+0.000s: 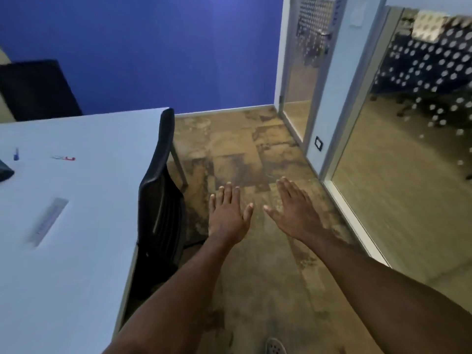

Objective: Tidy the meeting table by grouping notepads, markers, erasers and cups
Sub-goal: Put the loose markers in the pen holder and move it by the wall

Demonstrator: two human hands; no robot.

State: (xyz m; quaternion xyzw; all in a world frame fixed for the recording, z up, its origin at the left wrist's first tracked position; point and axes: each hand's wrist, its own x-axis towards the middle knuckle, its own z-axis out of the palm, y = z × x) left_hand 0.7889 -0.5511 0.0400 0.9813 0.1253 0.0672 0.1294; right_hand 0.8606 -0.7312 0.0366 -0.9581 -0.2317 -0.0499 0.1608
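Observation:
My left hand (228,216) and my right hand (293,209) are stretched out over the floor, right of the white meeting table (84,226). Both are flat, palms down, fingers apart, holding nothing. On the table's far left lie a blue marker (16,154) and a red-capped marker (65,158), well away from both hands. A dark object (5,171) shows partly at the left edge; what it is I cannot tell. No notepads, erasers or cups are in view.
A black chair (161,200) is pushed in at the table's right side, just left of my left hand. Another black chair (38,90) stands at the far end. A grey cable hatch (49,221) sits in the tabletop. Glass partitions and a door (301,72) line the right.

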